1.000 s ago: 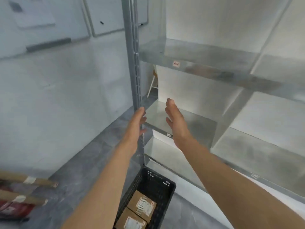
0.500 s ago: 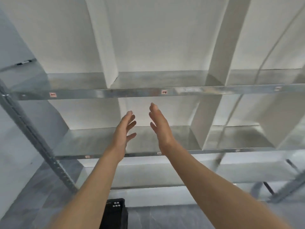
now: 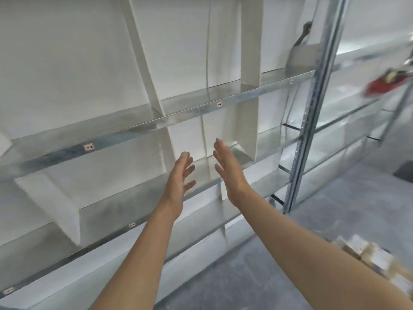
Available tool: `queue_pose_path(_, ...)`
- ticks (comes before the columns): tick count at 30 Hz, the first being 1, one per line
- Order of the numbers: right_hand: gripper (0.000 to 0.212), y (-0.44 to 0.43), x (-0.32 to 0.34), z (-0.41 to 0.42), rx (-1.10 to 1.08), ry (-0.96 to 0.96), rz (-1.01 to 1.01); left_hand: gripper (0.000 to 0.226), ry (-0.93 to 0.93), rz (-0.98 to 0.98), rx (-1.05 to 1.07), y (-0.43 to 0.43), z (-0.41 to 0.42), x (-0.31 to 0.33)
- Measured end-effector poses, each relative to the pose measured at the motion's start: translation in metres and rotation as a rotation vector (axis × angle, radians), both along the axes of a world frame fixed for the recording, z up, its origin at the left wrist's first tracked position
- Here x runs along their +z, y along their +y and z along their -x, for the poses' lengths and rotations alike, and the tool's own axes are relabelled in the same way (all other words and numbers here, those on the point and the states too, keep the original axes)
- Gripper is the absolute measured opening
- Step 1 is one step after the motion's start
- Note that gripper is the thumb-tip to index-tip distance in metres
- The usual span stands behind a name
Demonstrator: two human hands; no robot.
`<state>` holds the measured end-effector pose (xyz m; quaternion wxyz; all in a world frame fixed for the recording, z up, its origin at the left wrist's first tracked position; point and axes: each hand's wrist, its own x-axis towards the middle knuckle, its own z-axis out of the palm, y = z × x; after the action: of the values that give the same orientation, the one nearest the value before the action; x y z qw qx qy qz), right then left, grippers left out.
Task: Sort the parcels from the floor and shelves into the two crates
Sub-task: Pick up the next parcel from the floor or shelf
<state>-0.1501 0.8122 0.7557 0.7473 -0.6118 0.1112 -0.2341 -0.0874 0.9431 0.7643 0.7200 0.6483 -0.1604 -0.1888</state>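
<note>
Parcels [image 3: 377,262] sit low at the right edge, a blurred cluster of brown boxes with pale labels, partly behind the right forearm; the blur is too heavy to tell which way any one of them points or how its long side runs, or what they rest in. Well apart from them, up in the middle, 2 bare hands are raised side by side in front of the metal shelving [image 3: 156,124]. The left hand [image 3: 181,175] is spread wide, fingers fanned and aimed up toward the shelf, holding nothing. The right hand [image 3: 228,168] is flat, fingers together and pointing upward, palm facing the left hand, also holding nothing. A gap separates the 2 hands and neither touches the shelf. White dividers [image 3: 250,74] split the shelf bays. A perforated steel upright [image 3: 312,113] stands to the right, and beyond it something red [image 3: 384,83] lies on a further shelf, smeared by motion. Grey floor [image 3: 335,220] runs beneath.
</note>
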Motion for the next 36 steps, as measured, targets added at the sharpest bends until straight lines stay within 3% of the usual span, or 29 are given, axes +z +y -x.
queue_pose_path(4,0.067,-0.054,-0.01,0.043,-0.141,0.049,-0.045,0.051,0.014,-0.035,-0.155,-0.065,0.022,-0.008)
queue_pose_path(7,0.054,-0.092,-0.017,0.07,-0.255,0.043,-0.059,0.041,0.015,-0.06,-0.272,-0.115,0.04,-0.014)
queue_pose_path(13,0.075,-0.16,-0.047,0.111,-0.415,0.118,-0.095,0.052,0.045,-0.099,-0.5,-0.206,0.065,-0.041)
queue_pose_path(16,0.078,-0.192,-0.062,0.123,-0.508,0.188,-0.145,0.04,0.067,-0.13,-0.6,-0.247,0.07,-0.054)
queue_pose_path(20,0.034,-0.23,-0.083,0.126,-0.636,0.236,-0.174,0.038,0.104,-0.162,-0.724,-0.301,0.065,-0.074)
queue_pose_path(24,0.08,-0.256,-0.111,0.115,-0.709,0.273,-0.24,0.062,0.127,-0.225,-0.799,-0.344,0.054,-0.1)
queue_pose_path(36,0.076,-0.335,-0.206,0.157,-0.902,0.352,-0.475,0.062,0.215,-0.448,-0.985,-0.453,0.073,-0.191)
